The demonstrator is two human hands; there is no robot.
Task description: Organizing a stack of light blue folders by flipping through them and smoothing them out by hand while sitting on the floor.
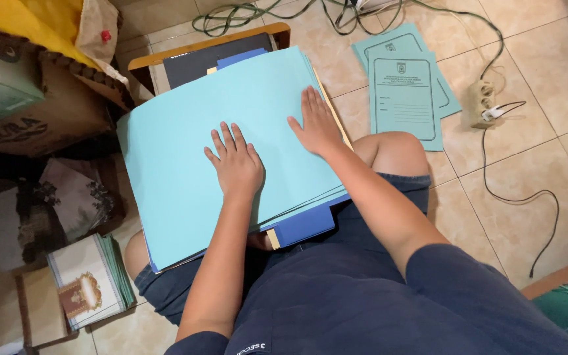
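A stack of light blue folders [179, 171] lies across my lap, with a darker blue folder [304, 227] and a yellowish sheet edge sticking out beneath it. My left hand [235, 161] rests flat on the middle of the top folder, fingers spread. Flat on the folder's right edge lies my right hand [317, 121], fingers together and pointing away from me. Neither hand grips anything. Under the far end of the stack sits a dark book on a small wooden table [212, 43].
Two more light blue printed folders [405, 92] lie on the tiled floor to the right. A power strip [484, 102] with cables trails beside them. At left are a cardboard box [27, 112], a bundle of printed booklets [90, 279] and patterned packets.
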